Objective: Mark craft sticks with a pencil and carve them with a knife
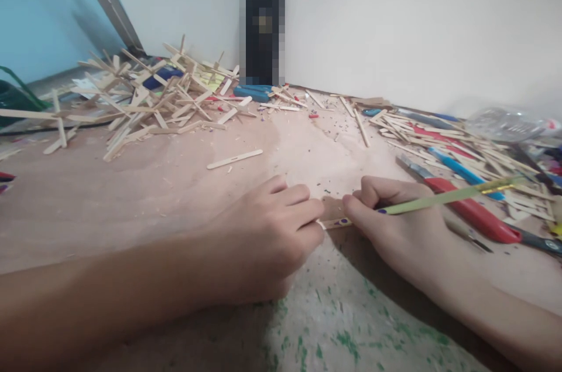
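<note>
My left hand (281, 231) is closed with its fingertips on one end of a small wooden stick (338, 223), which bears dark blue marks. At the stick's other end, my right hand (395, 219) pinches a thin pale green pencil (434, 200) with a gold band near its upper end. The pencil slants up to the right, and its tip is hidden behind the fingers. Further back lies a single wooden stick (235, 159) with a small slot in its middle.
Joined wooden sticks (175, 91) are heaped at the back left. On the right lie loose sticks, a red-handled tool (478, 214), a blue pen (465, 173), a craft knife (468, 235) and a clear plastic bottle (504, 124). A wall stands behind the table (109, 202).
</note>
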### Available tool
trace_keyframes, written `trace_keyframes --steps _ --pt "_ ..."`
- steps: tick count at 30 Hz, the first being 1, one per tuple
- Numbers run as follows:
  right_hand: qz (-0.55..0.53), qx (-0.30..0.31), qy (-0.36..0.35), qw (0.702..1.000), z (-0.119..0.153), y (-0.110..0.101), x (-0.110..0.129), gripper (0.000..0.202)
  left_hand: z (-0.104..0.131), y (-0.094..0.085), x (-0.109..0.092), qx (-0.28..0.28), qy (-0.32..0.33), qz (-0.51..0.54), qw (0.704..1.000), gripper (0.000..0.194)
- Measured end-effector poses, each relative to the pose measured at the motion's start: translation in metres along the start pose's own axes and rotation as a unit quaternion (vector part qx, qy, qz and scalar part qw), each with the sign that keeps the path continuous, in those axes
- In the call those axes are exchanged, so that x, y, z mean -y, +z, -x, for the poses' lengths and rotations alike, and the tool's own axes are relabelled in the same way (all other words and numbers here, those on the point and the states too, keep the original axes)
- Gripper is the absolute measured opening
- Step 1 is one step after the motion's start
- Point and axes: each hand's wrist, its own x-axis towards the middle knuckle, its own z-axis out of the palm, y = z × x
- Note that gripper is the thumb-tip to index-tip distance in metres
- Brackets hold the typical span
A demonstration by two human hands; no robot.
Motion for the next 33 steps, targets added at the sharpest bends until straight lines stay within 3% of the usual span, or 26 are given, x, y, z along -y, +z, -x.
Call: trace_keyframes --steps 16,23,28,33 --pt "-0.018 0.008 0.011 1.000 0.0017 0.0004 0.0045 0.033 -0.0016 0.0007 -0.0007 -0.028 0.012 0.019 0.999 0.015" --pt "-0.020 0.026 0.023 0.999 0.0008 -0.0017 0.0030 0.033 -0.0007 0.0019 0.0009 -0.012 0.011 0.017 1.000 0.011" --pt "-0.047 -0.009 0.055 0.997 -0.0022 -0.0038 0.0025 0.035 0.0000 0.0012 0.0002 -0.010 0.003 0.025 1.000 0.014" --pt "-0.040 0.004 0.031 0.999 -0.0008 -0.0028 0.0040 0.036 -0.0006 0.0005 0.0012 -0.005 0.004 0.018 1.000 0.014"
